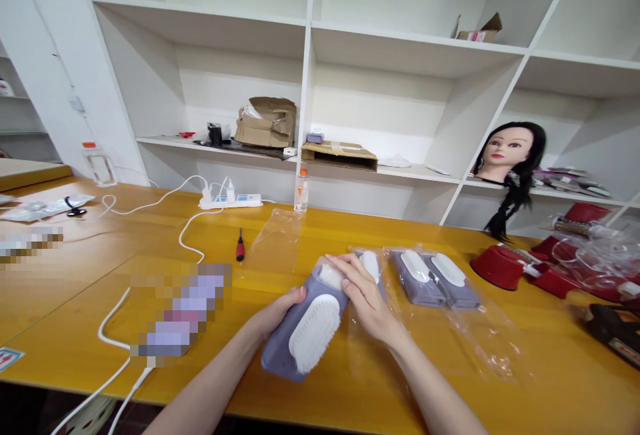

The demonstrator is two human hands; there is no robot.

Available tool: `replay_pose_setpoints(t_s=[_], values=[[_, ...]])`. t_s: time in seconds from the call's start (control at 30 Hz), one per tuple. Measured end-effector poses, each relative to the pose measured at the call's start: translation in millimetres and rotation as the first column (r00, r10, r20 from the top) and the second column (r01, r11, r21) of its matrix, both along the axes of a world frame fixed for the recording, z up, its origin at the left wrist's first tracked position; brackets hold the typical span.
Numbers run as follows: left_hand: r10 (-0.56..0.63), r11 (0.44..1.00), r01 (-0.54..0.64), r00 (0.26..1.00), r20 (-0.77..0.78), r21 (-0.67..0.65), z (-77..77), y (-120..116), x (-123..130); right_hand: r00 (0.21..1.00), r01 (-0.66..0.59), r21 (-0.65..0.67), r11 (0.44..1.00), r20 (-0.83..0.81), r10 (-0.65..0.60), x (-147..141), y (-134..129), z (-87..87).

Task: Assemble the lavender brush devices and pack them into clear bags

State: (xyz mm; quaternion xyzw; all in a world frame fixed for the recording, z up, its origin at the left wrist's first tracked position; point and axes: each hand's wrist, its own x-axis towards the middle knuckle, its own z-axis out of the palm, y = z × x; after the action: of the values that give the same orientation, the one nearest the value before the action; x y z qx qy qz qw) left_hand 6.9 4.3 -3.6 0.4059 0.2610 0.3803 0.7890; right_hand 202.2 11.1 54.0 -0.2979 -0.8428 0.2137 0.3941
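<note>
My left hand (280,311) is closed round the side of a purple-grey, box-like brush (285,348), tilted above the table. A white oval pad with bristles (316,333) stands out from its face. At its upper end, my right hand (367,291) has its fingers laid over a white part (331,276) and grips there; the fingertips partly cover it. Just behind the right hand lies a similar brush (371,265), mostly hidden. Two more purple-grey brushes with white pads, one left (417,281) and one right (454,281), lie in clear plastic to the right.
A red-handled screwdriver (241,248) and clear plastic bag (277,238) lie ahead. Leftward, a blurred-out device (187,315) has a white cable (103,328). A power strip (233,201) and orange-capped bottle (302,195) stand behind. Red parts (497,267) lie right, below a mannequin head (510,148).
</note>
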Motion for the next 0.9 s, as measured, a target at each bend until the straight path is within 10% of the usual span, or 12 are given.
replay_pose_setpoints(t_s=[0.37, 0.63, 0.8, 0.9], values=[[-0.148, 0.981, 0.155, 0.986, 0.071, -0.114, 4.0, -0.6, -0.9, 1.000, 0.030, 0.066, 0.997, 0.001, -0.031, -9.2, 3.7, -15.6], [-0.269, 0.942, 0.307, 0.933, 0.237, -0.137, 1.5, 18.9, 2.7, 0.996, 0.043, -0.286, 0.957, -0.060, -0.063, -4.7, 34.2, -21.1], [-0.012, 0.977, 0.096, 0.917, 0.398, -0.191, 6.4, 27.1, -1.6, 0.899, 0.415, -0.284, 0.864, 0.273, -0.341, -4.3, 63.1, -27.9], [0.313, 0.947, -0.215, 0.791, 0.526, -0.240, 11.6, 29.6, -9.6, 0.866, 0.404, -0.184, 0.896, 0.392, -0.310, -20.2, 67.0, -31.6]])
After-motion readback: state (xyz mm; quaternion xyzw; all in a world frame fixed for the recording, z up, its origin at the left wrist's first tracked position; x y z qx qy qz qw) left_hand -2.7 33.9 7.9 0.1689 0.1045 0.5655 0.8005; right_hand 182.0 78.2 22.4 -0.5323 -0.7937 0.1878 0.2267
